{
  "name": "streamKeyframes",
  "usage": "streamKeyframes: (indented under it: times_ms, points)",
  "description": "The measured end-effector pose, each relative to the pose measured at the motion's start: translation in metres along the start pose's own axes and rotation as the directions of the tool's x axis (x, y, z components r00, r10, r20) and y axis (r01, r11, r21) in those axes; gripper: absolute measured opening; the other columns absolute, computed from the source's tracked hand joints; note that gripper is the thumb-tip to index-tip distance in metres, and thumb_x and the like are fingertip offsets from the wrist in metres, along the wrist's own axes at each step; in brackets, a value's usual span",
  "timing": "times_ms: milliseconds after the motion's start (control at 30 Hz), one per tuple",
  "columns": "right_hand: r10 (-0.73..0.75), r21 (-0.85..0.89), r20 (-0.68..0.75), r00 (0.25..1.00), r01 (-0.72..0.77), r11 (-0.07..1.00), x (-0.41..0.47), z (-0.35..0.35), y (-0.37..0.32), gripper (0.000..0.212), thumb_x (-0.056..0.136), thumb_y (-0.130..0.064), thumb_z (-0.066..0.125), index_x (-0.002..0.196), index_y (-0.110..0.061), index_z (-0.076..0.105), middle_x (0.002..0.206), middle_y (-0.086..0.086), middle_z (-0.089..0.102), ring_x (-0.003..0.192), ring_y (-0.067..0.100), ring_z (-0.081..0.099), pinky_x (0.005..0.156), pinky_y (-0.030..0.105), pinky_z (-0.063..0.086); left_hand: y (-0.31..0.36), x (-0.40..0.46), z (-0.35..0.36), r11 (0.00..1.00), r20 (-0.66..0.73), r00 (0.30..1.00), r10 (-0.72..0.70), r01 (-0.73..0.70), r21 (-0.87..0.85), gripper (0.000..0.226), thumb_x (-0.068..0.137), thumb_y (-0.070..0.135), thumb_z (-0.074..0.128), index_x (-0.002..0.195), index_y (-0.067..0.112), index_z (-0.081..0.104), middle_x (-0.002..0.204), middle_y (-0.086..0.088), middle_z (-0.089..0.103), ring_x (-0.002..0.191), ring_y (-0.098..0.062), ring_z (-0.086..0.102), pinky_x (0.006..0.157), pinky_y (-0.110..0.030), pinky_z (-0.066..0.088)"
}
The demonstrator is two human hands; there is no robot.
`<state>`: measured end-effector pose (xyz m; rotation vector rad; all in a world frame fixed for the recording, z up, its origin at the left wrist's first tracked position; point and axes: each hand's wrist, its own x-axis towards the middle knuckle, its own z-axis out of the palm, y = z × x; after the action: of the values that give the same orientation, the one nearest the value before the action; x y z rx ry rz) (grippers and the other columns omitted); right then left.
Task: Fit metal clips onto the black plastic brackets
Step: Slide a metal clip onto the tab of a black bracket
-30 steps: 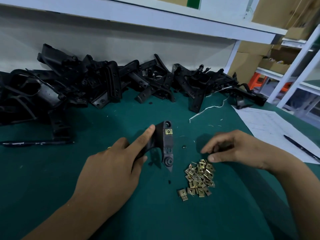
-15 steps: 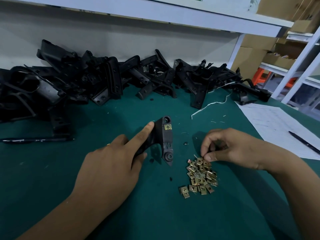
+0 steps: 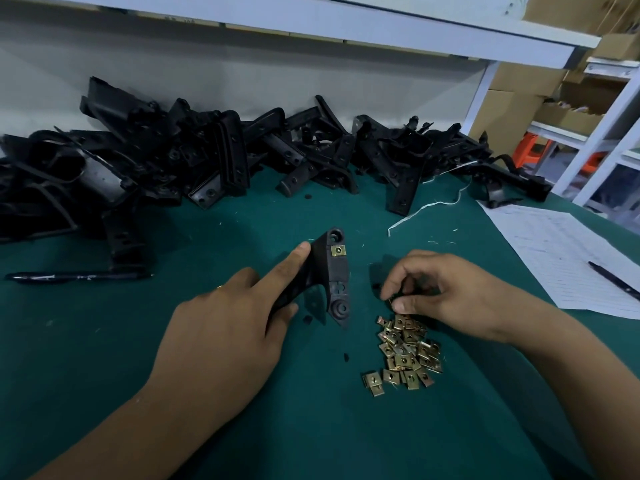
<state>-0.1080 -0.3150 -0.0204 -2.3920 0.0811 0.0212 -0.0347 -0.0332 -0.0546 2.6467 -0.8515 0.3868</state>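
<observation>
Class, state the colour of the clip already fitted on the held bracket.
Brass-gold, on the fitted clip of the black bracket; head view.

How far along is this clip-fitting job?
Done: the bracket held by the left hand already has one brass clip fitted near its top. In hand: the right hand is pinching another clip at the top of the loose clip pile. Left: a long heap of black brackets at the back of the table, apparently still without clips.
</observation>
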Motion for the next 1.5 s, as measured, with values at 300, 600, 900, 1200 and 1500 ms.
streamKeyframes:
  times_ms: [300, 600, 900, 1200, 1500]
  points:
    - [-0.112, 0.343, -0.187, 0.976, 0.172, 0.924, 0.004, 0.010, -0.008, 0.012, 0.091, 0.003, 0.072, 0.099, -0.004, 0.066, 0.084, 0.005, 0.067, 0.076, 0.018, 0.065, 0.074, 0.027, 0.055, 0.000, -0.001, 0.000, 0.999, -0.001, 1.000, 0.000, 0.000, -0.046, 0.072, 0.097, 0.057, 0.039, 0.155, 0.060, -0.003, 0.079, 0.014, 0.048, 0.058, -0.007, 0.050, 0.052, -0.030, 0.049]
    - [-0.153, 0.760, -0.191, 0.970, 0.244, 0.602, 0.008, 0.040, -0.025, 0.019, 0.084, -0.007, 0.077, 0.104, -0.008, 0.076, 0.095, 0.014, 0.074, 0.092, 0.026, 0.076, 0.084, 0.029, 0.060, 0.000, 0.000, -0.002, 0.994, -0.033, 0.999, -0.023, 0.020, -0.106, 0.075, 0.098, 0.053, 0.043, 0.154, 0.062, -0.005, 0.083, 0.014, 0.050, 0.059, -0.007, 0.050, 0.052, -0.033, 0.051]
    - [-0.083, 0.769, -0.171, 0.982, 0.186, 0.612, 0.008, 0.048, -0.037, 0.016, 0.094, -0.018, 0.065, 0.095, -0.005, 0.074, 0.084, 0.014, 0.071, 0.073, 0.026, 0.072, 0.068, 0.031, 0.061, 0.000, -0.001, -0.003, 0.990, -0.050, 0.998, -0.039, 0.032, -0.140, 0.075, 0.099, 0.048, 0.047, 0.155, 0.061, -0.001, 0.082, 0.013, 0.050, 0.058, -0.009, 0.051, 0.051, -0.037, 0.052]
    - [-0.076, 0.734, -0.123, 0.990, 0.142, 0.665, 0.004, 0.047, -0.042, 0.019, 0.093, -0.023, 0.068, 0.089, -0.006, 0.075, 0.080, 0.018, 0.071, 0.068, 0.028, 0.072, 0.063, 0.033, 0.061, 0.001, -0.001, -0.003, 0.990, -0.060, 0.997, -0.045, 0.036, -0.136, 0.075, 0.098, 0.047, 0.049, 0.155, 0.060, 0.002, 0.084, 0.013, 0.051, 0.058, -0.010, 0.051, 0.051, -0.038, 0.052]
    - [-0.070, 0.656, -0.128, 0.989, 0.138, 0.742, 0.001, 0.045, -0.045, 0.018, 0.094, -0.015, 0.066, 0.084, -0.001, 0.072, 0.072, 0.019, 0.070, 0.057, 0.027, 0.069, 0.055, 0.031, 0.058, 0.001, -0.001, -0.005, 0.994, -0.081, 0.996, -0.042, 0.033, -0.107, 0.074, 0.097, 0.045, 0.051, 0.156, 0.059, 0.009, 0.080, 0.011, 0.046, 0.055, -0.011, 0.047, 0.048, -0.036, 0.049]
